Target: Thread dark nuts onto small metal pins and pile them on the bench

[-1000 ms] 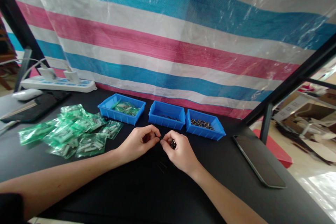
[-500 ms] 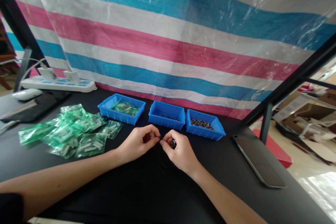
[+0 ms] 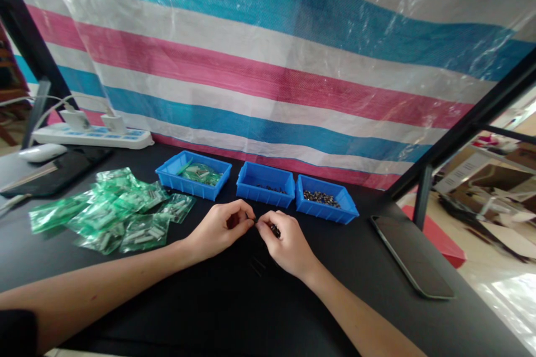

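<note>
My left hand [image 3: 220,230] is pinched, thumb against forefinger, around a small dark piece [image 3: 254,221] too tiny to identify. Tip to tip with it, my right hand [image 3: 290,244] has its fingers curled around several small shiny metal pieces [image 3: 275,230]. Its thumb and forefinger meet close to the dark piece. Behind the hands stand a middle blue bin [image 3: 265,173] with small dark parts and a right blue bin [image 3: 322,213] with small metal parts [image 3: 321,198]. A left blue bin [image 3: 184,184] contains a green-tinted clear bag [image 3: 201,172].
Green-tinted plastic bags [image 3: 109,206] of metal pieces are heaped on the left of the black table [image 3: 201,312]. A phone [image 3: 412,256] lies at right. Behind are a power strip [image 3: 92,135], a white mouse [image 3: 43,152] and a striped sheet [image 3: 268,78].
The fingers of my right hand have closed a little more over the metal pieces, which show less now. My left hand stays almost still.
</note>
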`<action>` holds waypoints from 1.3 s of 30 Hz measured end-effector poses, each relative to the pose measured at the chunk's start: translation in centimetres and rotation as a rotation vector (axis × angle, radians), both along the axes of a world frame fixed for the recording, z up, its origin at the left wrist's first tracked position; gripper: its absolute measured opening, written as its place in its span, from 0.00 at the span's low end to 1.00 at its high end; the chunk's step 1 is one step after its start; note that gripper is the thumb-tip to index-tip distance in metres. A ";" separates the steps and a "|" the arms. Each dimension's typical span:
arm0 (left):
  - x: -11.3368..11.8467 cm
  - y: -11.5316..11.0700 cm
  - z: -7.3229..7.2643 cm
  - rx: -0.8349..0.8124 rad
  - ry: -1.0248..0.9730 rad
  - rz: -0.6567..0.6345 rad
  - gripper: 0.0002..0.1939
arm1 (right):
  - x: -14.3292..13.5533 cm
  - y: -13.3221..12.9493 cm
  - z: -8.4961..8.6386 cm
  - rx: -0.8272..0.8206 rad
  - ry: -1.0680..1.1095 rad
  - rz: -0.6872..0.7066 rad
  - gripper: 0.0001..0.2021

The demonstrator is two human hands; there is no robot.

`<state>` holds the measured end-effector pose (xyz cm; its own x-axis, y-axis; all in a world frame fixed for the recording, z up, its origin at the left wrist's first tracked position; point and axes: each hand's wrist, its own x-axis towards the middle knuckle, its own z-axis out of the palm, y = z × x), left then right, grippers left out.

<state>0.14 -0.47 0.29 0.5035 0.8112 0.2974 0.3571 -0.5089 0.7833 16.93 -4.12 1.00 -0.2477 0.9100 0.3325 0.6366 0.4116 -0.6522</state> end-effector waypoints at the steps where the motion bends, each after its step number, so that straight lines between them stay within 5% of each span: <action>1: 0.0 0.0 0.0 0.000 0.000 -0.001 0.06 | 0.0 0.0 0.0 0.005 -0.001 -0.001 0.08; 39: 0.1 0.0 0.1 -0.022 0.001 0.003 0.05 | 0.0 -0.1 -0.4 0.170 -0.121 -0.131 0.04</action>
<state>0.24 -0.46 0.36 0.5015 0.8190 0.2790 0.3597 -0.4906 0.7936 16.91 -4.21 0.58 -0.1787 0.8707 0.4582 0.7610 0.4175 -0.4966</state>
